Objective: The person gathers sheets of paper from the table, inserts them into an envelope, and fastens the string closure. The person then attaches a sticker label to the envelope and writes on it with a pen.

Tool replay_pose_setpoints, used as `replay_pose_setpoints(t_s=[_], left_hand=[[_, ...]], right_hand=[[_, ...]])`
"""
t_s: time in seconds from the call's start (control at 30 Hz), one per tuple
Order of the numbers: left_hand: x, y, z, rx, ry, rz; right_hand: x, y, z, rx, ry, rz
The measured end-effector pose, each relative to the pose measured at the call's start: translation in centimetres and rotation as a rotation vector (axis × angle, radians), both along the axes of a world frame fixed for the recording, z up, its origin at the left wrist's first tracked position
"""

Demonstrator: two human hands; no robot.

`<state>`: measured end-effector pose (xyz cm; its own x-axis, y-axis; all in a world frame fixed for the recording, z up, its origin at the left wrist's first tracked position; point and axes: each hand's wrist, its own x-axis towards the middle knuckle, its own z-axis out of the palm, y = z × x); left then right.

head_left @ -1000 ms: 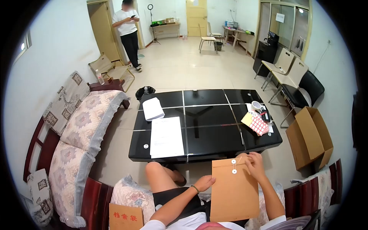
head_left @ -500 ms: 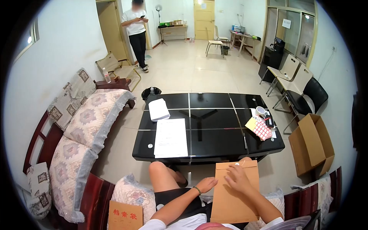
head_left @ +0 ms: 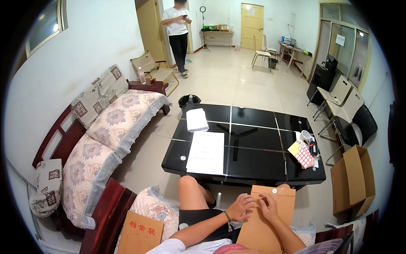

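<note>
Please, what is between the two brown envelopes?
The head view shows the left forearm, black shorts and cushion between the red-lettered envelope and the white-button envelope.

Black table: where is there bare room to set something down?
The table is bare in the middle, between the printed sheets and, to the right, what looks like a pen. Its right end is crowded with a cup and checked paper; a white stack sits beyond the sheets.
</note>
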<state>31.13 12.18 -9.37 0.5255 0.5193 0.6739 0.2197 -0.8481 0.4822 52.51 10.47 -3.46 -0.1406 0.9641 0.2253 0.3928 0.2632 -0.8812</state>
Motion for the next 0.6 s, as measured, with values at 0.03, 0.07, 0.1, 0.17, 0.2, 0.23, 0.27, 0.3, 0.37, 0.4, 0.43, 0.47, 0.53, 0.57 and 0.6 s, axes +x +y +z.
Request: replay_pose_setpoints(t_s=[0.03, 0.07, 0.1, 0.17, 0.2, 0.23, 0.27, 0.3, 0.37, 0.4, 0.43, 0.47, 0.53, 0.57, 0.6], left_hand=[[0.4, 0.1, 0.3, 0.007, -0.002, -0.023], [0.7, 0.0, 0.6, 0.014, -0.005, -0.045], [0.8, -0.2, 0.8, 0.017, -0.008, -0.068], [0.7, 0.1, 0.6, 0.021, 0.003, -0.090], [0.7, 0.0, 0.4, 0.021, 0.008, -0.102], [0.7, -0.1, 0.5, 0.015, 0.012, -0.096], [0.5, -0.1, 0.6, 0.010, 0.017, -0.091], [0.5, -0.1, 0.6, 0.004, 0.022, -0.087], [0.5, -0.2, 0.9, 0.005, 0.018, -0.080], [0.5, -0.2, 1.1, 0.006, 0.016, -0.077], [0.5, -0.2, 1.0, 0.004, 0.016, -0.078], [0.5, -0.3, 1.0, 0.001, 0.015, -0.079], [0.6, -0.2, 1.0, -0.002, 0.016, -0.080], [0.6, -0.2, 0.8, -0.004, 0.019, -0.080], [0.7, -0.1, 0.7, -0.006, 0.022, -0.080]], right_hand=[[0.2, 0.1, -0.5, 0.032, -0.018, 0.017], [0.4, 0.2, -0.9, 0.064, -0.037, 0.036], [0.4, 0.1, -1.3, 0.066, -0.033, 0.042], [0.4, 0.2, -1.4, 0.074, -0.026, 0.052], [0.4, 0.1, -1.4, 0.045, -0.013, 0.051], [0.2, -0.2, -1.1, 0.014, 0.001, 0.049], [0.2, -0.4, -0.9, -0.016, 0.016, 0.044], [0.2, -0.5, -1.0, -0.018, 0.024, 0.054], [0.5, -0.4, -1.4, -0.019, 0.041, 0.073], [0.5, -0.3, -1.6, -0.028, 0.051, 0.069], [0.5, -0.2, -1.7, -0.037, 0.062, 0.065], [0.5, -0.2, -1.8, -0.047, 0.072, 0.061], [0.5, 0.0, -2.0, -0.017, 0.069, 0.067], [0.4, 0.0, -2.0, -0.003, 0.068, 0.069], [0.4, 0.0, -2.0, -0.002, 0.077, 0.059]])
